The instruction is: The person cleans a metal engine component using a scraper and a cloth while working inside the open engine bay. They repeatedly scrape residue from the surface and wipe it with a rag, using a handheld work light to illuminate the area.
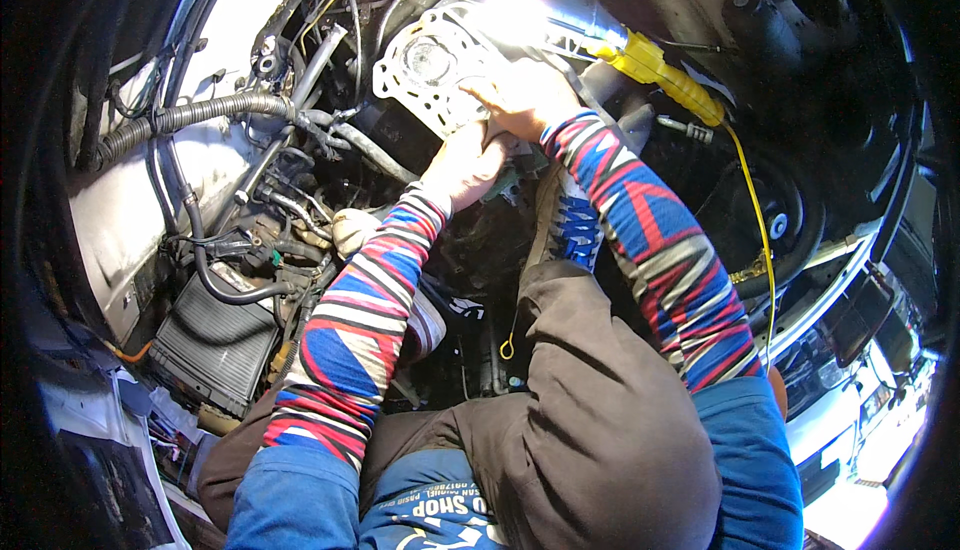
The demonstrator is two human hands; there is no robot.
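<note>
An engine block's pale flat top face (398,78) shows a round cylinder bore and several holes at the upper middle. Over its near right edge, my right hand (530,100) is closed with the fingers bent inward; glare washes out part of it. Just below and to its left, my left hand (465,165) is closed too, its fingertips near the right hand. Whatever the two hands hold between them is hidden. A work light (640,60) with a yellow handle lies beyond my right hand, its lit end shining on the block.
A ribbed hose (190,115) and several pipes run along the left. A finned radiator-like part (215,340) sits at lower left. From the light a yellow cord (757,210) hangs down the right side. My shoe (575,225) rests just below my hands. A yellow-looped dipstick (508,348) stands near my knee.
</note>
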